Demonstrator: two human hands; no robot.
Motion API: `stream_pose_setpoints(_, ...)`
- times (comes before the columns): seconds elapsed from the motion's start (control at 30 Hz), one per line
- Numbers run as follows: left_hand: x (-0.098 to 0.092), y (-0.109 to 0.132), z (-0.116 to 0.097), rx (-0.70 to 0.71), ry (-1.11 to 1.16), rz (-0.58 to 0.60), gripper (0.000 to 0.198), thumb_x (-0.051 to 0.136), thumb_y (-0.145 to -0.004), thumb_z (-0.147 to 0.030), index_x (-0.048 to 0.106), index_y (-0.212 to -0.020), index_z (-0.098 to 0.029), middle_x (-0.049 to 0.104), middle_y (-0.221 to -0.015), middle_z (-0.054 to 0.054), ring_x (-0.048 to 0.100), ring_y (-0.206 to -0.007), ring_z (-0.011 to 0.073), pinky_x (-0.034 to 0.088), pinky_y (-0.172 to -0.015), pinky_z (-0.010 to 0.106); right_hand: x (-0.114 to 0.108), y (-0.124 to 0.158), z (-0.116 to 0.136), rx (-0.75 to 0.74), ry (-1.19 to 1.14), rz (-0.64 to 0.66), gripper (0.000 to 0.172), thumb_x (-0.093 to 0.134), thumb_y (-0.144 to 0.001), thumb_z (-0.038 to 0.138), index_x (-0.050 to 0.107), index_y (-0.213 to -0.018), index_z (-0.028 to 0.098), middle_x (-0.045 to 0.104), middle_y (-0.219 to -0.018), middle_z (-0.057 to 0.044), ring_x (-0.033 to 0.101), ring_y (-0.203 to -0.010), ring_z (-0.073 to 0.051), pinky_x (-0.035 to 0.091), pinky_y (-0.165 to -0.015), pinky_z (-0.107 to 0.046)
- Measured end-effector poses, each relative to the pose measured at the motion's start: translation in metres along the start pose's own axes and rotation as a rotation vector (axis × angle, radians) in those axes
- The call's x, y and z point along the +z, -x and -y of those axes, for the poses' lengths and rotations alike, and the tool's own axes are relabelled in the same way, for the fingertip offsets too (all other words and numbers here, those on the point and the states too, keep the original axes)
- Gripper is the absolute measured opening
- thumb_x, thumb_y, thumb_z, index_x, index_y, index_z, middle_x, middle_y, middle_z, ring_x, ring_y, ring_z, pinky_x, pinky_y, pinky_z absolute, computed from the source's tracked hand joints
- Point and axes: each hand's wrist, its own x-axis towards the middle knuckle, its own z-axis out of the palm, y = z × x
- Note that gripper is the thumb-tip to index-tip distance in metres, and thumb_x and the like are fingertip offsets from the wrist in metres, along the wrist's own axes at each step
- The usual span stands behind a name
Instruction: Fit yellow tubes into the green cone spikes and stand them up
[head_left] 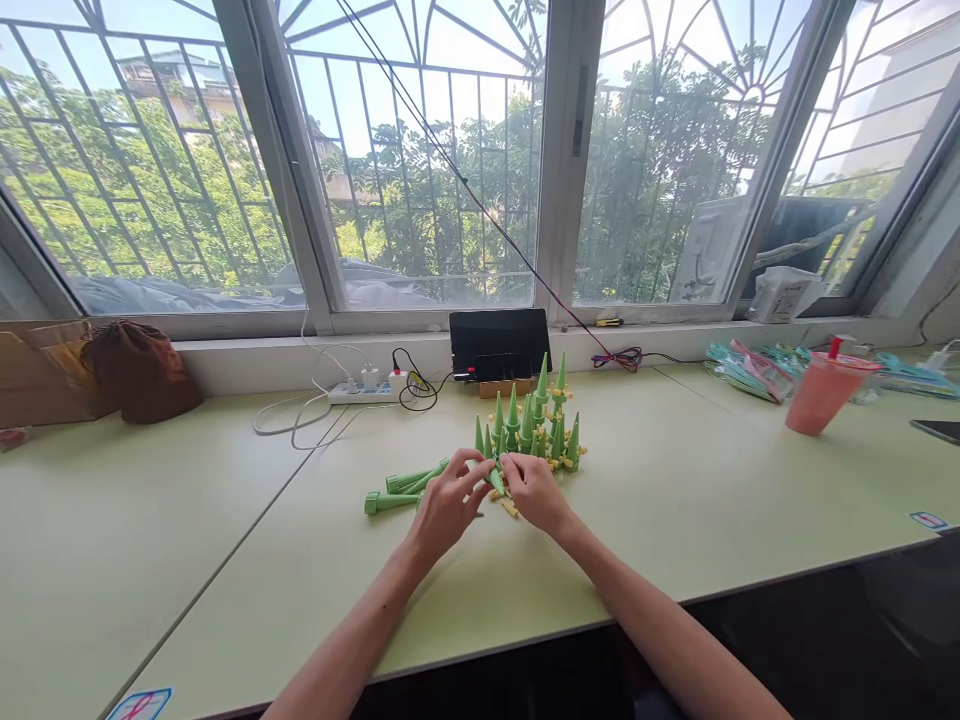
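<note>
Between my hands is a green cone-shaped plastic spike [496, 481], its pointed end toward me. My left hand [448, 503] has its fingers closed on the spike from the left. My right hand [535, 492] pinches at the spike's far end; whether a small part is also in those fingers is hidden. Just beyond stands a cluster of upright green spikes [527, 425] with small yellow valve-like pieces [556, 462] on them. A few loose yellow pieces [509, 507] lie under my hands. More green spikes [394, 502] lie on their sides left of my left hand.
A dark tablet [500, 335] leans at the windowsill behind the cluster. To its left are a white power strip [366, 390] and cables. A red drink cup [829, 395] and packaged items [750, 370] stand right; a brown pouch [142, 372] sits far left on the pale table [300, 570].
</note>
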Motion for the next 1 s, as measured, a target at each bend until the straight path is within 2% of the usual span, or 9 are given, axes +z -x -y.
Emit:
stream_pose_setpoints(0.2,-0.002,-0.007,-0.010,-0.182,0.167,-0.038,0.026,0.051,-0.087,-0.024,0.054,-0.113,-0.022,0.055,-0.107,0.007,0.054,-0.062,0.0081,0.048,-0.054,0.021,-0.002,0.003,0.004,-0.048,0.017,-0.122,0.037,0.034,-0.096,0.037,0.036,-0.063,0.020,0.037,-0.052,0.005,0.032,-0.047,-0.010,0.023,-0.048,-0.024)
stream_pose_setpoints(0.33,-0.004,-0.009,-0.013,-0.306,0.290,-0.069,0.017,0.053,-0.087,-0.033,0.055,-0.097,-0.019,0.059,-0.092,0.003,0.057,-0.064,0.0100,0.045,-0.048,0.018,-0.004,0.004,0.002,-0.077,0.015,-0.167,0.036,0.034,-0.097,0.037,0.032,-0.064,0.021,0.034,-0.053,0.005,0.030,-0.048,-0.010,0.024,-0.049,-0.024)
stream_pose_setpoints(0.43,-0.005,-0.011,-0.014,-0.370,0.376,-0.047,0.026,0.049,-0.089,-0.041,0.058,-0.083,-0.017,0.060,-0.077,0.002,0.055,-0.060,0.0106,0.043,-0.048,0.018,-0.005,0.004,0.003,-0.101,0.017,-0.182,0.036,0.034,-0.097,0.036,0.031,-0.064,0.021,0.034,-0.054,0.005,0.029,-0.049,-0.010,0.024,-0.050,-0.023)
stream_pose_setpoints(0.5,-0.005,-0.012,-0.015,-0.400,0.460,0.017,0.036,0.046,-0.091,-0.044,0.059,-0.074,-0.015,0.058,-0.067,0.001,0.052,-0.055,0.0100,0.042,-0.046,0.019,-0.006,0.004,0.003,-0.117,0.018,-0.178,0.035,0.034,-0.097,0.035,0.030,-0.065,0.021,0.034,-0.055,0.005,0.028,-0.050,-0.010,0.024,-0.051,-0.023)
stream_pose_setpoints(0.6,-0.007,-0.013,-0.018,-0.439,0.590,0.127,0.040,0.047,-0.089,-0.047,0.056,-0.068,-0.015,0.054,-0.057,-0.001,0.048,-0.048,0.0086,0.040,-0.043,0.018,-0.006,0.005,0.004,-0.139,0.011,-0.150,0.034,0.035,-0.097,0.033,0.032,-0.065,0.020,0.036,-0.057,0.005,0.030,-0.051,-0.010,0.025,-0.052,-0.023)
stream_pose_setpoints(0.67,-0.008,-0.013,-0.020,-0.453,0.637,0.159,0.037,0.053,-0.087,-0.046,0.053,-0.067,-0.016,0.051,-0.054,-0.003,0.047,-0.046,0.0081,0.040,-0.043,0.018,-0.005,0.005,0.003,-0.151,0.006,-0.128,0.033,0.035,-0.097,0.032,0.033,-0.066,0.020,0.037,-0.057,0.005,0.032,-0.051,-0.010,0.025,-0.052,-0.023)
stream_pose_setpoints(0.8,-0.009,-0.012,-0.021,-0.459,0.649,0.159,0.036,0.056,-0.085,-0.045,0.049,-0.065,-0.016,0.051,-0.053,-0.003,0.047,-0.045,0.0077,0.043,-0.043,0.019,-0.003,0.006,0.002,-0.149,-0.009,-0.103,0.034,0.036,-0.096,0.032,0.033,-0.065,0.020,0.037,-0.056,0.005,0.030,-0.050,-0.009,0.024,-0.051,-0.023)
stream_pose_setpoints(1.0,-0.006,-0.010,-0.019,-0.431,0.582,0.140,0.035,0.057,-0.085,-0.044,0.052,-0.066,-0.015,0.053,-0.059,-0.002,0.051,-0.051,0.0088,0.047,-0.047,0.020,-0.001,0.004,0.001,-0.095,-0.043,-0.092,0.036,0.037,-0.095,0.034,0.031,-0.063,0.020,0.033,-0.054,0.005,0.028,-0.050,-0.009,0.022,-0.050,-0.023)
